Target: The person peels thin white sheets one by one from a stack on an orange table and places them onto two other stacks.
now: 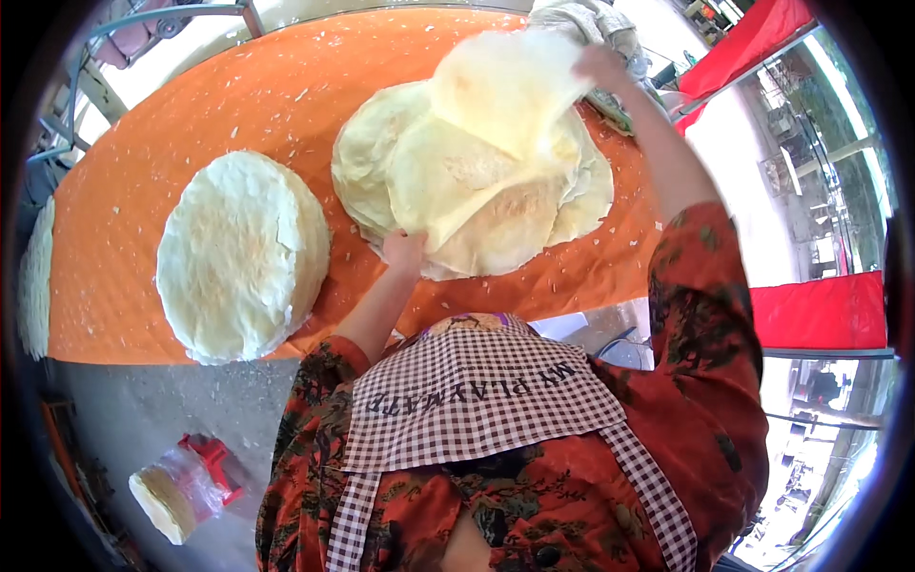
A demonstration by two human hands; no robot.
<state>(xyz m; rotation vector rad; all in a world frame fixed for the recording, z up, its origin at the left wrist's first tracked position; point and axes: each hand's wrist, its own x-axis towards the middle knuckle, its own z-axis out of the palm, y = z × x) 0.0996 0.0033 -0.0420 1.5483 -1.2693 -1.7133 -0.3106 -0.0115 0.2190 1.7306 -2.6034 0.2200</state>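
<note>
Thin round flatbreads (364, 143) lie in a loose, overlapping pile on the orange table cover. My right hand (602, 68), blurred, grips the far right edge of one thin flatbread sheet (507, 79) and holds that side raised above the pile. At the pile's near edge, my left hand (404, 248) pinches the rim of a sheet; whether it is the same sheet I cannot tell. To the left stands a tall, neat stack of flatbreads (225, 254), its top one pale with light brown patches.
Crumbs are scattered over the orange table cover (286, 93). A crumpled cloth (586, 25) lies at the far right. More flatbreads (37, 279) show at the left edge. On the floor, bagged flatbreads (163, 504) rest by a red stool (211, 461). Red panels (822, 311) hang at right.
</note>
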